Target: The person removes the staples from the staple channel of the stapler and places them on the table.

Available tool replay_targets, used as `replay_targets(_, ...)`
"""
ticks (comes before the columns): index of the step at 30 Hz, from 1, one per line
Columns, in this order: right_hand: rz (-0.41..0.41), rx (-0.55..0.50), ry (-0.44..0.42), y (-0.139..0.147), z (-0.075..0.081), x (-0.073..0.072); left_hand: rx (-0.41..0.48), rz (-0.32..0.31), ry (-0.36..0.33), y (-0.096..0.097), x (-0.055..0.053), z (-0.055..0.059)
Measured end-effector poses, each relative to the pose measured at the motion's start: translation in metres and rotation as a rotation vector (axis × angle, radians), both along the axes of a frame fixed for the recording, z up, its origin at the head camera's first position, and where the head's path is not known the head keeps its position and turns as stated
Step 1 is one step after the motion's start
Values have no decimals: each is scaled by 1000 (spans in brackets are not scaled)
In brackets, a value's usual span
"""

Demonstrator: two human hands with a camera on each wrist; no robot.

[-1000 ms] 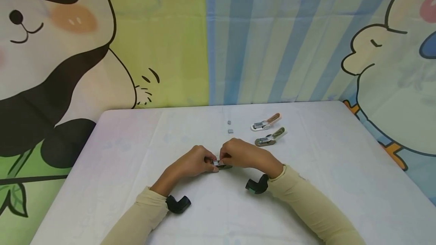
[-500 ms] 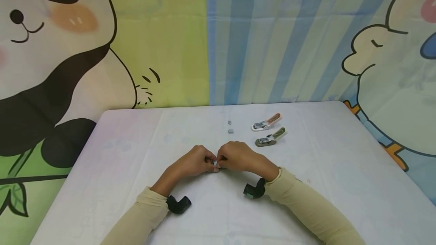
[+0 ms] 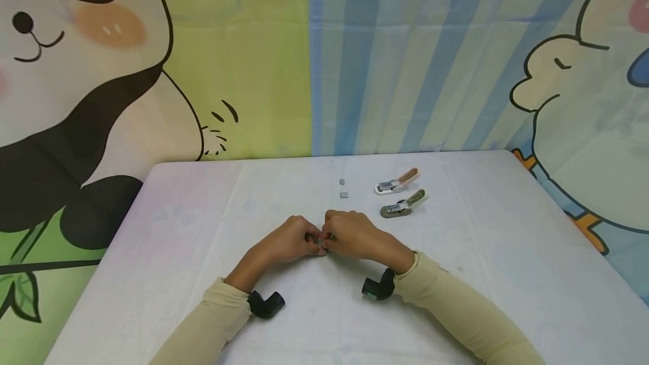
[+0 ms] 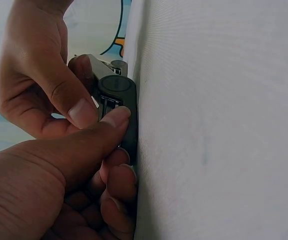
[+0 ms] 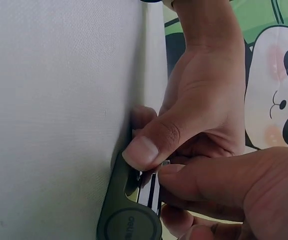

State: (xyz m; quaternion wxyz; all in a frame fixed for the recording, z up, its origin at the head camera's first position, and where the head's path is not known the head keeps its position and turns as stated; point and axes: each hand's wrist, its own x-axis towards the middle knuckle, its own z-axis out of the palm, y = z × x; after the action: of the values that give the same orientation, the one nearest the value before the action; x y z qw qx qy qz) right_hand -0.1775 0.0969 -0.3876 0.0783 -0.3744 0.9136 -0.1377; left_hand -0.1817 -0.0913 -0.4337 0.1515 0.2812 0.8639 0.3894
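Low over the table, both hands meet on a small dark green stapler (image 5: 133,225), which they mostly cover in the head view. My left hand (image 3: 290,239) grips one end of it, thumb pressed on top and fingers curled beneath. With thumb and fingers, my right hand (image 3: 352,234) pinches the shiny metal staple rail (image 5: 151,189), close by the left thumb. In the left wrist view the stapler's rounded end (image 4: 116,86) lies flat against the white cloth.
Two opened staplers, one orange and white (image 3: 398,181), one green and brown (image 3: 403,205), lie behind the right hand. Left of them sit two small grey staple blocks, a nearer one (image 3: 343,195) and a farther one (image 3: 342,182). A printed curtain (image 3: 385,72) hangs behind the table.
My right hand has shifted slightly left, closer to the left hand, and now covers the part of the stapler that showed before. My left hand has stayed in place.
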Motion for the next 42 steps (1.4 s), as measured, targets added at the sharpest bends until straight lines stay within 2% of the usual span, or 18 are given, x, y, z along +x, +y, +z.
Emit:
replay_targets(4, 44, -16, 25, 1, 0, -1, 2, -3, 12, 0, 0, -1)
replay_targets(10, 175, -40, 85, 5, 0, -6, 4, -6, 13, -1, -1, -1)
replay_targets(13, 221, -59, 78, 8, 4, -9, 2, -7, 11, -1, -1, -1)
replay_targets(17, 244, -119, 37, 19, 10, -19, 9, -12, 10, 0, -2, -1)
replay_targets(24, 259, -272, 30, 41, 12, -42, 9, -1, -6, 0, -2, -1)
replay_targets(27, 245, -367, -26, 48, 4, -53, 4, -3, 2, 0, -2, -1)
replay_targets(31, 173, -466, -96, 55, -9, -67, 3, -8, 12, 0, -3, -1)
replay_targets(37, 34, -456, -153, 64, -25, -79, 5, 1, 0, 0, -2, 0)
replay_targets(42, -23, -429, -155, 68, -34, -86, 3, 2, 1, -1, -2, -1)
